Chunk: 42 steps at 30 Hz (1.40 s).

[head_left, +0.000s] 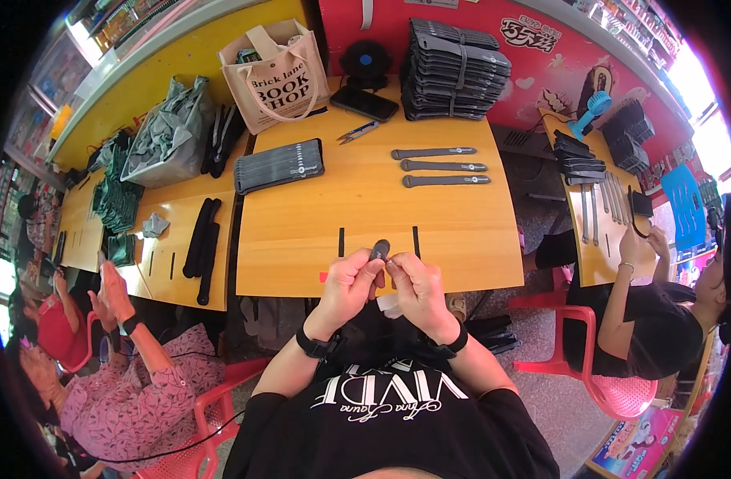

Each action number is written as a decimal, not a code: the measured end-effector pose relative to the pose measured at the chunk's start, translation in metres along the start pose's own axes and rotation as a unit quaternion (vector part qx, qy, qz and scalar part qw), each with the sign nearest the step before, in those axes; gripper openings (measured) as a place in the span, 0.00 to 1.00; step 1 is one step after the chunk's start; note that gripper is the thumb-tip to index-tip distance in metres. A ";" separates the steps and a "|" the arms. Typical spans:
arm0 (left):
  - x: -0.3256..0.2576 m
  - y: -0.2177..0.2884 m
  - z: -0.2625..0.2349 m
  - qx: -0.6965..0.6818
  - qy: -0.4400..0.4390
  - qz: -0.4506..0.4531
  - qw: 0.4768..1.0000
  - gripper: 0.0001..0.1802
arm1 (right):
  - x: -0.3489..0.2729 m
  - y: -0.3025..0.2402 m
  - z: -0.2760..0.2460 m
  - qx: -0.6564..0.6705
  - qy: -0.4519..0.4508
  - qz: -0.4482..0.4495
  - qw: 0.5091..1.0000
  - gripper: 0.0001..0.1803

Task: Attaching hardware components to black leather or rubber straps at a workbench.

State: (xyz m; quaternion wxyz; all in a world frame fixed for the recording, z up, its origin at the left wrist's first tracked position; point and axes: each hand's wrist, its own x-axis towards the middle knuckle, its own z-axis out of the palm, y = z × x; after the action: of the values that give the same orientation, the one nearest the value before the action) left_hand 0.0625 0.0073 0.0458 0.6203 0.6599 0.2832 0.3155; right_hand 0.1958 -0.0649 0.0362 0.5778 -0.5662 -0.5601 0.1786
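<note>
I saw the bare left hand (349, 286) and bare right hand (421, 292) pinching a dark grey, round-ended, fabric-looking strap (379, 250) between them. It seemed light, soft and hardly fragile, best pinched by its edges. Beyond the grip lay three flat, dark grey strips (441, 166).

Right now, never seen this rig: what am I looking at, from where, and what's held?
No robot: just a person's bare left hand and right hand. The single picture comes from the left of two fisheye cameras on their head, looking down, so straight edges bend near the rim. Between them, the hands hold a dark piece, mostly hidden by fingers. On the table: three straps, a flat stack, a tall tied stack, phone and snips.
</note>
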 end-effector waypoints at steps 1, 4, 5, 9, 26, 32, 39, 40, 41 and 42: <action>0.000 0.000 -0.002 0.049 -0.019 0.010 0.999 0.13 | 0.000 0.003 -0.003 -0.041 -0.003 -0.024 0.999 0.02; 0.006 0.010 -0.010 0.138 -0.077 0.056 0.986 0.11 | 0.008 0.006 -0.020 -0.070 -0.069 -0.042 0.994 0.03; 0.006 0.010 -0.014 0.136 -0.077 0.055 0.986 0.11 | 0.011 0.005 -0.027 -0.071 -0.070 -0.041 0.994 0.03; 0.008 0.016 -0.025 0.198 -0.125 0.054 0.971 0.11 | 0.027 -0.007 -0.041 -0.169 -0.177 -0.071 0.967 0.07; 0.003 -0.018 0.004 -0.194 0.002 -0.057 0.979 0.09 | 0.008 -0.001 -0.020 -0.077 -0.033 0.002 0.996 0.13; 0.002 -0.012 0.004 -0.267 0.001 -0.042 0.963 0.08 | 0.015 -0.008 -0.013 0.035 -0.006 -0.026 0.999 0.13; 0.005 -0.008 -0.016 -0.350 -0.198 -0.149 0.903 0.14 | 0.032 -0.002 -0.040 -0.124 -0.123 -0.203 0.963 0.12; 0.005 -0.009 -0.013 -0.366 -0.158 -0.135 0.907 0.13 | 0.031 -0.001 -0.038 -0.128 -0.119 -0.203 0.963 0.12; 0.005 -0.010 -0.010 -0.382 -0.117 -0.121 0.909 0.12 | 0.030 0.000 -0.035 -0.171 -0.087 -0.229 0.954 0.12; 0.004 -0.012 -0.005 -0.381 -0.121 -0.120 0.909 0.12 | 0.031 -0.001 -0.031 -0.212 -0.054 -0.254 0.942 0.12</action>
State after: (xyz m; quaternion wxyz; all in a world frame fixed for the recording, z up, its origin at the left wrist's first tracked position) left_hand 0.0615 0.0148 0.0347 0.8872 0.3675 0.1415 0.2404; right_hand 0.2311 -0.0534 0.0587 0.4395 -0.5034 -0.7409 -0.0664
